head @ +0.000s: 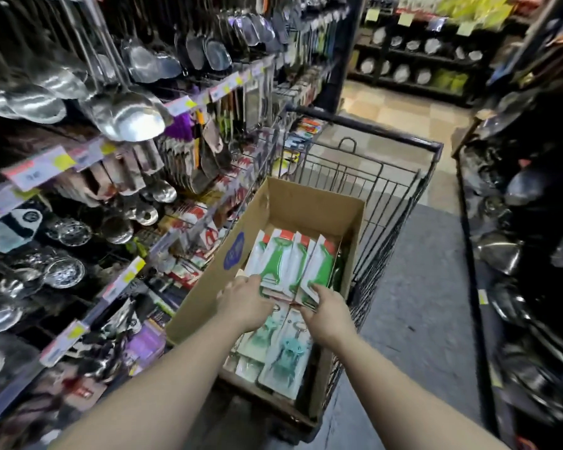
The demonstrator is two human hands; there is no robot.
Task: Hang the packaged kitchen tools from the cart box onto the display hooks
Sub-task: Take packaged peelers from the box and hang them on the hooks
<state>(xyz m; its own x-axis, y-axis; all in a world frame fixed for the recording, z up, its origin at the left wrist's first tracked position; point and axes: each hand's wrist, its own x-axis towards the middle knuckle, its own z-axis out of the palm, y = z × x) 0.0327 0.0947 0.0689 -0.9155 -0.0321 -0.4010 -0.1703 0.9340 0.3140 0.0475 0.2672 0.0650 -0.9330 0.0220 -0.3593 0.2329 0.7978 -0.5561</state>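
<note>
Your left hand [242,305] and right hand [327,311] both grip the green packs [290,264], fingers curled; stack may fan and spill into box [312,203].

We find no text we can actually read. The price tags [38,168] along the shelf rails on the left carry print on white, pink and yellow — all of it too blurred to make out. The blue oval sticker [234,254] on the left wall of the cardboard box [309,203] has light markings, but they do not resolve into letters. The red headers on the green tool packages [291,261] in the box show no legible wording — nor do the yellow notes [405,19] on the far shelves.
</note>
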